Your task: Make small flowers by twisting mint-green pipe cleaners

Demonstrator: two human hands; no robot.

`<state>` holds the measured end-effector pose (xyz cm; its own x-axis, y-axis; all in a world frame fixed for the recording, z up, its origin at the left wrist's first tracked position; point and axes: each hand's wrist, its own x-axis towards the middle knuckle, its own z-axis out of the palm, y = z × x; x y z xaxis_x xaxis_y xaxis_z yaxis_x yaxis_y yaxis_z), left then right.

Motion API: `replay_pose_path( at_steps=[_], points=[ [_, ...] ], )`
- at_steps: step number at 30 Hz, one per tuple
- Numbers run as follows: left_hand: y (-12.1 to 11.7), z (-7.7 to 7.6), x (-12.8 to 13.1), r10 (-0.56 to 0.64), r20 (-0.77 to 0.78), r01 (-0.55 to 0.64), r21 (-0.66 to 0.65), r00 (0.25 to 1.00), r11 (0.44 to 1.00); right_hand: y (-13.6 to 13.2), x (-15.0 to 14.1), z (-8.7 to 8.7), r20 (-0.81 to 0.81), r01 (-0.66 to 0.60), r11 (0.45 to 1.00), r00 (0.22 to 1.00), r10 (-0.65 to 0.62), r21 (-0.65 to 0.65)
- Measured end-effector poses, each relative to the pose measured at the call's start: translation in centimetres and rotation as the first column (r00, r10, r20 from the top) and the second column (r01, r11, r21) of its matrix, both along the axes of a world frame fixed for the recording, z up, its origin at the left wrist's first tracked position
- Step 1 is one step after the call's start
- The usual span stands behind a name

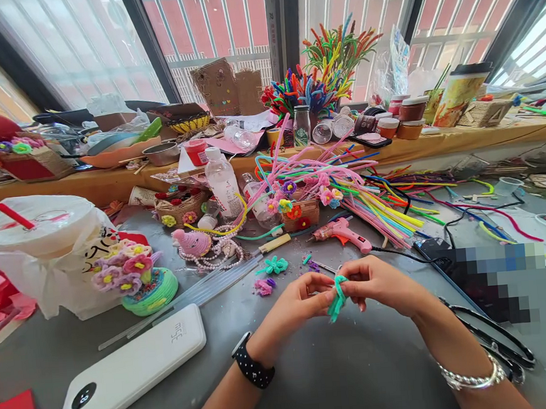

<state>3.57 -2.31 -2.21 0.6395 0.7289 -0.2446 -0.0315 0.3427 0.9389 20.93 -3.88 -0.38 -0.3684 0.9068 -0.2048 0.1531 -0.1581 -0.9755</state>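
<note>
Between my fingertips is a bent teal pipe cleaner [338, 300], pinched from both sides above the grey table. My left hand [311, 295], with a dotted black watch strap at the wrist, grips its left side. My right hand [378, 283], wearing silver bracelets, pinches its upper right part. Just beyond my hands lie a green pipe-cleaner flower [274, 265] and a small pink and purple piece [263, 286]. Scissors [326, 268] show partly behind my fingers. A pink glue gun [344, 233] rests farther back.
A white power bank [139, 372] lies at left, near a bagged drink cup [44, 241] and a flower-topped green cushion [151, 291]. Clear glue sticks [204, 290] lie in the middle. Pipe cleaners [387, 211] spread behind. A phone [468, 277] and glasses [494, 338] are at right.
</note>
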Motion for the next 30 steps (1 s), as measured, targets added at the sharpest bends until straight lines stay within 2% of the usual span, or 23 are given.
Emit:
replay_pose_path(
  at_steps=[4,13,16,20,26,28,30],
  points=[
    [-0.1,-0.2,0.0,-0.033,0.067,0.036,-0.036,0.997,0.999,-0.1,-0.3,0.1,-0.017,0.005,1.000,1.000,-0.005,-0.004],
    [0.2,-1.2,0.2,-0.002,0.059,0.000,0.038,0.998,0.999,-0.1,-0.5,0.0,0.007,0.019,1.000,1.000,-0.019,0.020],
    [0.1,-1.0,0.2,0.045,-0.010,-0.043,0.124,0.999,0.991,-0.1,-0.7,-0.1,0.041,0.047,0.998,0.998,-0.049,0.048],
    [-0.2,-0.5,0.4,0.161,-0.123,-0.118,0.300,0.979,0.946,0.1,-0.8,-0.3,0.071,0.104,0.991,0.991,-0.110,0.085],
    [-0.3,-0.5,0.3,0.264,-0.122,-0.178,0.473,0.957,0.863,0.5,-1.1,-0.7,0.054,0.146,0.983,0.987,-0.153,0.112],
    [-0.2,-0.6,0.2,0.263,-0.102,-0.195,0.432,0.959,0.881,0.5,-1.3,-0.7,0.028,0.164,0.981,0.986,-0.167,0.102],
    [0.0,-0.5,0.1,0.237,-0.057,-0.209,0.304,0.970,0.930,0.5,-1.3,-0.6,-0.013,0.168,0.983,0.986,-0.167,0.080]
  ],
)
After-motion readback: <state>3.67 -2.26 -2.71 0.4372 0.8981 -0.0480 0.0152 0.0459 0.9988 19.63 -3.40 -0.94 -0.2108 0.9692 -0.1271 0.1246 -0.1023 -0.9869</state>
